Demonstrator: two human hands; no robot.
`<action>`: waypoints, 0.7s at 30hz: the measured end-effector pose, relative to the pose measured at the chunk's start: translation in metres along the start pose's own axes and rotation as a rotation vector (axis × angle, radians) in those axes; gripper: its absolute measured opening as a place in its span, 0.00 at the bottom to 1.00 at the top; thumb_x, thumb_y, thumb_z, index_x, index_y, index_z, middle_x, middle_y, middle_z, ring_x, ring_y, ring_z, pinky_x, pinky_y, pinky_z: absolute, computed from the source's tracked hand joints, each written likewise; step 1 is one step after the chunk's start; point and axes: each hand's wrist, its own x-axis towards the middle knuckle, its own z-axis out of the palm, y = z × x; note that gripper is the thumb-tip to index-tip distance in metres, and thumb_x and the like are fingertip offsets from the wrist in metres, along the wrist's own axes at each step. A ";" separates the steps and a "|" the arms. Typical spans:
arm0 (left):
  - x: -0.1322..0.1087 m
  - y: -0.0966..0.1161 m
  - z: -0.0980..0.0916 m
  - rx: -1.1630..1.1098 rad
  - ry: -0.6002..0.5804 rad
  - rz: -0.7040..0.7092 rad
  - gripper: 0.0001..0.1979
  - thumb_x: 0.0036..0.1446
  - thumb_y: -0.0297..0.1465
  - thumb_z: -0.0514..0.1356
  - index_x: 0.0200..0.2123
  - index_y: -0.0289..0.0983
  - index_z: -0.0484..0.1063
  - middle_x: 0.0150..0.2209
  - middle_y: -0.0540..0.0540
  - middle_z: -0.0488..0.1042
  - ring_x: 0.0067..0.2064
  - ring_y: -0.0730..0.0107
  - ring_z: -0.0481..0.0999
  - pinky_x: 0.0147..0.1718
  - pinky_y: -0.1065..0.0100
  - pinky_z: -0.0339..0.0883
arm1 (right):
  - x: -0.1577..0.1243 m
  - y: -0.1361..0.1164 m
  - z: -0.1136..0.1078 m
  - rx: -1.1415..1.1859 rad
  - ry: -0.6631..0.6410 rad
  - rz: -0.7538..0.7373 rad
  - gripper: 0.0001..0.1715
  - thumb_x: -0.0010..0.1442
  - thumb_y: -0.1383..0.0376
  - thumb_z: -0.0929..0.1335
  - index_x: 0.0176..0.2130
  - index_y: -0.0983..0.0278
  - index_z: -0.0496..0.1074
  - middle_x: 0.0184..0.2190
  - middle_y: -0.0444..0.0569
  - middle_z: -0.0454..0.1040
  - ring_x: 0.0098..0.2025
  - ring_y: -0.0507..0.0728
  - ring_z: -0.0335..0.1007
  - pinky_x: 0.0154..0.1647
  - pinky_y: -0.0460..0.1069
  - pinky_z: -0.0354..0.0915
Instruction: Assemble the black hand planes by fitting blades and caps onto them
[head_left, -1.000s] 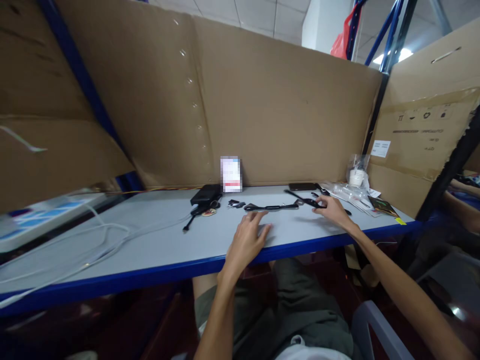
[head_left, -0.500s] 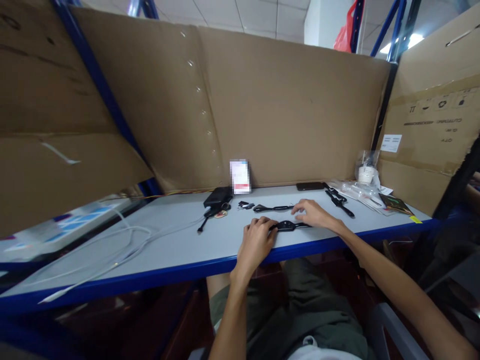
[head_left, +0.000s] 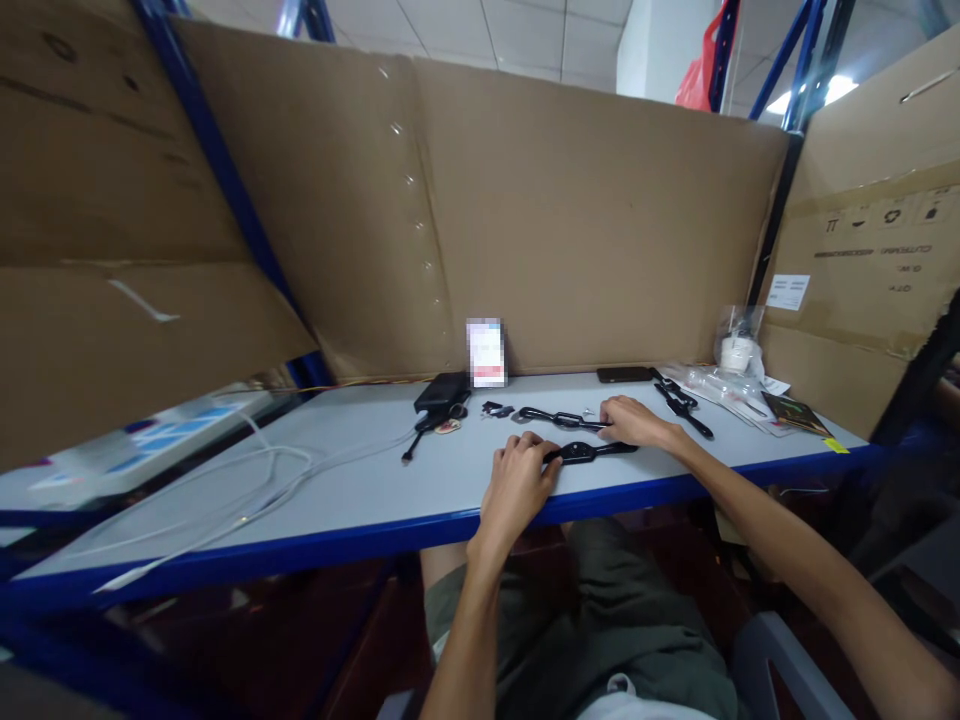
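Near the desk's front edge lies a black strap with a wider, oval middle part (head_left: 578,453), much like a watch. My left hand (head_left: 519,478) has its fingers closed on the left end of this strap. Behind it is a second black strap with a slim frame-like middle (head_left: 562,418). The fingers of my right hand (head_left: 632,421) are bent together at its right end, where the fingertips partly hide the contact. Small dark pieces (head_left: 496,410) lie left of the second strap, and a tiny clear bit (head_left: 589,412) sits behind it.
A phone with a lit, blurred screen (head_left: 487,352) leans on the cardboard wall beside a black box (head_left: 441,390) with a short cable. Further right are a dark phone (head_left: 624,375), more black straps (head_left: 682,403) and plastic bags (head_left: 705,382). White cables (head_left: 277,490) cross the left side.
My right hand has come down and closed at the far strap's right end; that strap has turned slightly. My left hand stays on the near strap. The camera view has shifted a little.
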 end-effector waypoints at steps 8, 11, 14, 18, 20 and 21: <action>0.001 -0.003 0.003 0.003 -0.013 -0.003 0.14 0.69 0.32 0.59 0.54 0.41 0.79 0.51 0.40 0.76 0.55 0.52 0.71 0.52 0.55 0.63 | -0.009 0.000 0.013 0.060 0.044 0.013 0.10 0.70 0.65 0.66 0.49 0.68 0.72 0.47 0.59 0.80 0.48 0.60 0.75 0.39 0.46 0.58; 0.002 -0.005 0.004 -0.004 -0.018 0.008 0.14 0.69 0.32 0.58 0.54 0.40 0.78 0.52 0.40 0.76 0.55 0.51 0.71 0.52 0.55 0.63 | -0.017 0.003 0.017 0.071 0.139 0.117 0.12 0.75 0.64 0.61 0.52 0.69 0.66 0.47 0.59 0.79 0.46 0.59 0.76 0.38 0.47 0.58; 0.002 -0.006 0.005 -0.011 -0.006 0.023 0.13 0.69 0.31 0.58 0.53 0.40 0.78 0.51 0.39 0.76 0.55 0.50 0.72 0.52 0.54 0.64 | -0.036 0.019 0.011 0.065 0.221 0.242 0.13 0.76 0.65 0.58 0.54 0.68 0.63 0.45 0.59 0.79 0.46 0.61 0.76 0.38 0.48 0.58; 0.002 -0.007 0.006 -0.007 0.003 0.032 0.13 0.68 0.31 0.59 0.53 0.40 0.79 0.51 0.39 0.76 0.54 0.50 0.73 0.51 0.55 0.65 | -0.073 0.051 0.000 0.006 0.307 0.444 0.14 0.76 0.64 0.57 0.55 0.68 0.62 0.47 0.62 0.79 0.49 0.65 0.77 0.39 0.50 0.58; 0.002 -0.007 0.006 -0.002 0.002 0.026 0.13 0.69 0.31 0.59 0.53 0.40 0.79 0.51 0.40 0.76 0.54 0.50 0.73 0.51 0.55 0.65 | -0.087 0.060 0.000 -0.029 0.314 0.535 0.15 0.75 0.63 0.58 0.56 0.68 0.62 0.48 0.62 0.79 0.49 0.66 0.77 0.39 0.51 0.59; 0.002 -0.007 0.006 0.001 0.002 0.024 0.13 0.69 0.31 0.58 0.52 0.40 0.79 0.51 0.40 0.76 0.54 0.50 0.73 0.51 0.56 0.65 | -0.091 0.061 0.002 -0.034 0.304 0.564 0.15 0.75 0.63 0.58 0.56 0.68 0.62 0.47 0.62 0.79 0.49 0.66 0.78 0.39 0.51 0.60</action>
